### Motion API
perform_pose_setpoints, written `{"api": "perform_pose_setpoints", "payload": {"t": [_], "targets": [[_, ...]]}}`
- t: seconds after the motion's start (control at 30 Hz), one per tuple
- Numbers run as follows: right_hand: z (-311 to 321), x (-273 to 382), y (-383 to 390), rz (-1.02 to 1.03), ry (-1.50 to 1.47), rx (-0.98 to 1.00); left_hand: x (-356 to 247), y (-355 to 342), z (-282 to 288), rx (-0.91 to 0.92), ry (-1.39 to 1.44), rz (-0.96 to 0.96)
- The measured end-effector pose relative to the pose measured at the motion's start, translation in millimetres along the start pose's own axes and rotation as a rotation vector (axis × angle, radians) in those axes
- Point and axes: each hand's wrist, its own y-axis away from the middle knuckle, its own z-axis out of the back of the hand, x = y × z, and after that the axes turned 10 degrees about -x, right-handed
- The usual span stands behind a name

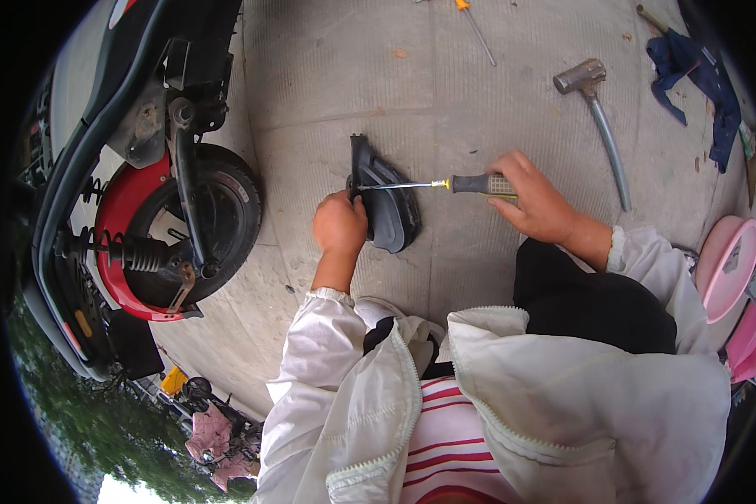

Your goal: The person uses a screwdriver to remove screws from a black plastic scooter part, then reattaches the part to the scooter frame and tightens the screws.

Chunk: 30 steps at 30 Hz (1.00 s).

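Note:
My left hand [341, 223] is closed on the left edge of a black plastic part [385, 202], curved and narrowing to a point at its far end. What the part belongs to does not show. In my right hand [529, 191] is a screwdriver [472, 184] with a dark and yellow handle, gripped at its butt end. Its long shaft points left, and the tip meets the part just above my left hand. Whether a screw sits under the tip is too small to tell.
On the left stands a scooter with a black wheel [235, 202] and red fender [118, 244]. A hammer [603, 126] lies on the paved ground at right. Beyond are another screwdriver [477, 32] with an orange handle and dark blue cloth [701, 76]. A pink basin [728, 269] stands at far right.

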Motion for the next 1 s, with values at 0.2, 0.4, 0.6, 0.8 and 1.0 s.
{"api": "perform_pose_setpoints", "payload": {"t": [0.2,0.4,0.6,0.8,1.0], "targets": [[5,-9,15,-1.35,-0.666,0.388,-2,1,1,-0.002,0.015,-0.01],[-7,-9,18,-0.411,-0.324,0.067,-4,2,0,-0.002,-0.021,0.008],[11,-13,4,-1.335,-0.672,0.341,-10,5,-2,-0.05,-0.067,-0.028],[3,-6,4,-0.366,-0.215,0.154,-10,6,0,-0.071,-0.051,0.018],[13,-24,8,-1.625,-0.915,0.546,-9,5,-2,-0.079,-0.01,0.014]]}}
